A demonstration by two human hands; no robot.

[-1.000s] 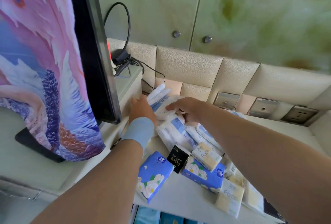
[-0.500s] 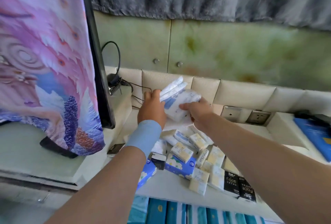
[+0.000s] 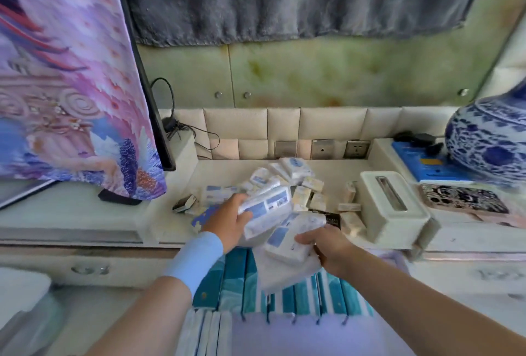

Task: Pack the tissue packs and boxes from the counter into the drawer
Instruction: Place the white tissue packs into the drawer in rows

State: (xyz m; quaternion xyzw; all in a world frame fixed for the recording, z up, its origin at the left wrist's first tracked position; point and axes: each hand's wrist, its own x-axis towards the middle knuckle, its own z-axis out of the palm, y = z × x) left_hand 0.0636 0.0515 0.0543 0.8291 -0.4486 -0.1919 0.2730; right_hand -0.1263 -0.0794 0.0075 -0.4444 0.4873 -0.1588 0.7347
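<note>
Head view: mid-frame, the counter [image 3: 219, 169] has bare room behind scattered small packs [image 3: 301, 193]. Below its front edge, teal boxes [image 3: 236, 284] line the open drawer [image 3: 284, 338]. Over that edge hang wrapped tissue packs [image 3: 270, 213], gripped by left hand [image 3: 227, 221] and right hand [image 3: 327, 247].

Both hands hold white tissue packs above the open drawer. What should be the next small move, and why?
Probably lower the white packs into the drawer, near the teal boxes. The left hand and the right hand each grip packs near the counter's front edge, where the drawer opens, so a short drop should do.
</note>
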